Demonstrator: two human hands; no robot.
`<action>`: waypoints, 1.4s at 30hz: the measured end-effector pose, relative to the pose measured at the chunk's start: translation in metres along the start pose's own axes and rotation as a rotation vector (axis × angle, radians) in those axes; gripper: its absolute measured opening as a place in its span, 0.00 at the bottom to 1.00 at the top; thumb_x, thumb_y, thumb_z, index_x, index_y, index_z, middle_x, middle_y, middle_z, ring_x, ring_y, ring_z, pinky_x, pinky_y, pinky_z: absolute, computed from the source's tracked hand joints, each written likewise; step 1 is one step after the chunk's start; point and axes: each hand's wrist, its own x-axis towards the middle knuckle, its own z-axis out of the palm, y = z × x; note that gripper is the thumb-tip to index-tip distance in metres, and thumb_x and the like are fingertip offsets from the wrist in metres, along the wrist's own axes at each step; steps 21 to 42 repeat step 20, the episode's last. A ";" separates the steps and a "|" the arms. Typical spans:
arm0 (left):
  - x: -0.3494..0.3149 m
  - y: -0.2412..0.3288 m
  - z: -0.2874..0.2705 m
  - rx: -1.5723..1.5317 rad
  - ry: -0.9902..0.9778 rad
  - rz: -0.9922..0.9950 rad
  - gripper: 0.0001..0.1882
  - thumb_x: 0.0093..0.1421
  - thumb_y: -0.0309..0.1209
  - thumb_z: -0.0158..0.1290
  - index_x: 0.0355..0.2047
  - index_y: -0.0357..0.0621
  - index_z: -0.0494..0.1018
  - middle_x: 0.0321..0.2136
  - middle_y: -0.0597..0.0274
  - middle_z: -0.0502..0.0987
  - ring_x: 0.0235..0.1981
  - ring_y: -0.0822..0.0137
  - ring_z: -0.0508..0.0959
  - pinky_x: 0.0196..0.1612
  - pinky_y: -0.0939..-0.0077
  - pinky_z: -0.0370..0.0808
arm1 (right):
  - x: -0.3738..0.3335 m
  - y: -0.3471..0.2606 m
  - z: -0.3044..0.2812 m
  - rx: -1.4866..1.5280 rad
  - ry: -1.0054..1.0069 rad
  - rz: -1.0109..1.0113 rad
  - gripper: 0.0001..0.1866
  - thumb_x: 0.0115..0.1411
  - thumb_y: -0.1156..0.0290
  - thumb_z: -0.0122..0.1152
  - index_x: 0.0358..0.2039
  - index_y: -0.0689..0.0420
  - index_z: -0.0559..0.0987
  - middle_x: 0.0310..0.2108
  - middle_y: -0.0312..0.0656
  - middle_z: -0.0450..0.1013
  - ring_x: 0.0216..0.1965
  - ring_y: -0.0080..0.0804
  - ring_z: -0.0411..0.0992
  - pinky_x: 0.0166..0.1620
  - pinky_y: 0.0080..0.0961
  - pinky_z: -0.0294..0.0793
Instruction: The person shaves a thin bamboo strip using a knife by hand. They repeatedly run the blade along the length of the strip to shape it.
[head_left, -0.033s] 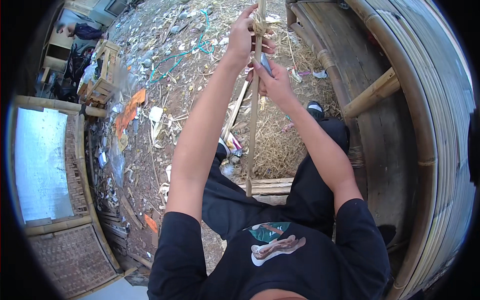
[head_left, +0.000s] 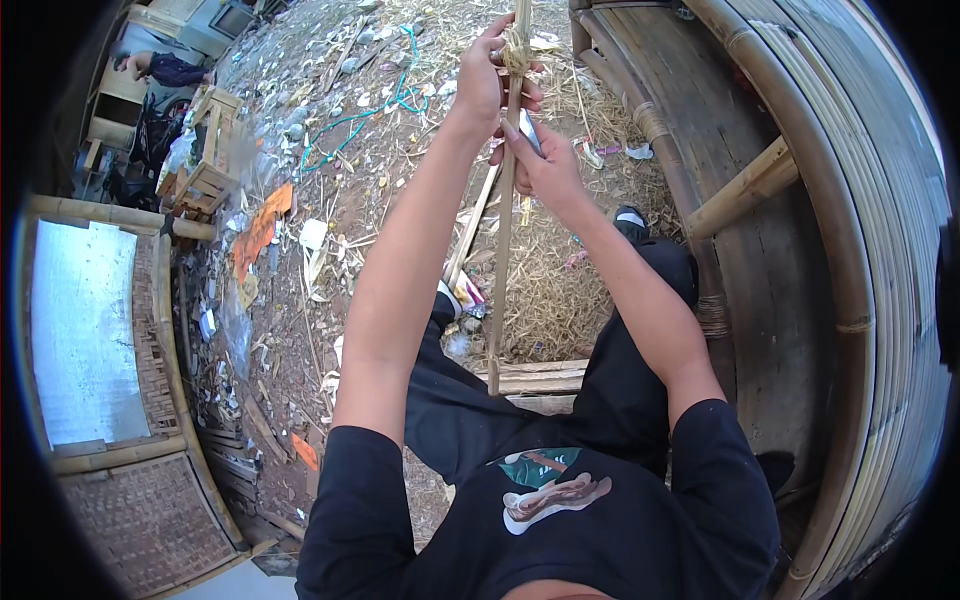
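Hands meet on a long thin tan bamboo stick [head_left: 503, 230]: left hand [head_left: 487, 82] fingers wrap its straw-bound top, right hand [head_left: 545, 165] fingers grip a small silver blade [head_left: 529, 130] beside it.

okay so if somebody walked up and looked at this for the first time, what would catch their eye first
Probably the long thin bamboo stick held upright in the middle, with the left hand gripping it near a fibre binding and the right hand just below, holding a small blade against it. Next, the big curved bamboo furniture frame on the right, and the littered ground on the left.
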 end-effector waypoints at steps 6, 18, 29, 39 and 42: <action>0.032 0.021 0.006 -0.027 0.043 -0.189 0.11 0.65 0.39 0.44 0.40 0.44 0.65 0.18 0.62 0.67 0.09 0.77 0.58 0.11 0.84 0.50 | 0.011 0.002 -0.010 0.075 -0.095 0.048 0.15 0.69 0.62 0.45 0.38 0.60 0.76 0.21 0.38 0.75 0.09 0.11 0.52 0.13 0.15 0.47; -0.113 0.053 0.003 0.163 0.129 -0.482 0.22 0.66 0.40 0.46 0.57 0.46 0.61 0.20 0.66 0.66 0.09 0.83 0.55 0.10 0.88 0.49 | 0.015 0.001 -0.039 -0.042 0.211 0.036 0.19 0.68 0.58 0.44 0.37 0.61 0.77 0.17 0.37 0.72 0.09 0.12 0.53 0.12 0.15 0.50; -0.161 0.042 -0.014 0.192 0.208 -0.518 0.24 0.65 0.41 0.47 0.58 0.47 0.60 0.20 0.65 0.66 0.08 0.82 0.55 0.11 0.88 0.49 | 0.013 0.004 -0.038 -0.029 0.207 0.040 0.19 0.68 0.58 0.45 0.37 0.60 0.77 0.17 0.37 0.72 0.09 0.12 0.54 0.12 0.15 0.50; -0.161 0.042 -0.014 0.192 0.208 -0.518 0.24 0.65 0.41 0.47 0.58 0.47 0.60 0.20 0.65 0.66 0.08 0.82 0.55 0.11 0.88 0.49 | 0.013 0.004 -0.038 -0.029 0.207 0.040 0.19 0.68 0.58 0.45 0.37 0.60 0.77 0.17 0.37 0.72 0.09 0.12 0.54 0.12 0.15 0.50; -0.161 0.042 -0.014 0.192 0.208 -0.518 0.24 0.65 0.41 0.47 0.58 0.47 0.60 0.20 0.65 0.66 0.08 0.82 0.55 0.11 0.88 0.49 | 0.013 0.004 -0.038 -0.029 0.207 0.040 0.19 0.68 0.58 0.45 0.37 0.60 0.77 0.17 0.37 0.72 0.09 0.12 0.54 0.12 0.15 0.50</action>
